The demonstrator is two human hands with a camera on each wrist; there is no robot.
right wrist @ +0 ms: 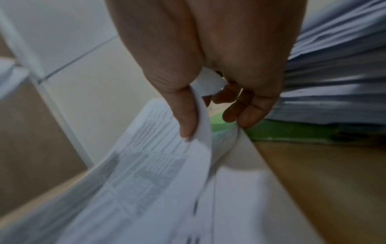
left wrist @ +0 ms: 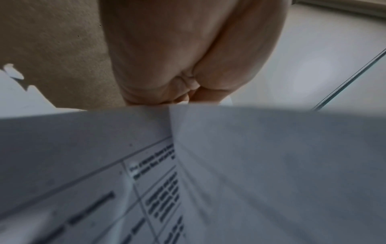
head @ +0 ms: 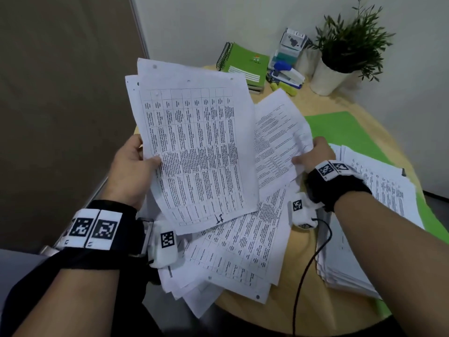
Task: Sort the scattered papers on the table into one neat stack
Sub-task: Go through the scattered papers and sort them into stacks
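Note:
My left hand [head: 136, 159] grips a small bundle of printed table sheets [head: 194, 147] by their left edge, lifted and tilted above the table; in the left wrist view the held sheets [left wrist: 250, 165] fill the lower frame under my left hand [left wrist: 183, 69]. My right hand [head: 313, 156] pinches the edge of a text sheet [head: 277, 142] lying right of the bundle; in the right wrist view the thumb [right wrist: 185, 115] and fingers curl round that sheet [right wrist: 200, 132]. Loose printed papers [head: 243, 246] lie fanned on the round wooden table [head: 301, 254]. A thick paper stack [head: 364, 215] sits at the right.
A green folder [head: 340, 130] lies under the stack. At the back stand a green spiral notebook [head: 245, 64], a stapler and highlighters [head: 286, 76], and a potted plant [head: 340, 57]. A black cable [head: 306, 268] runs from my right wrist over the table. The table's left edge meets a brown partition.

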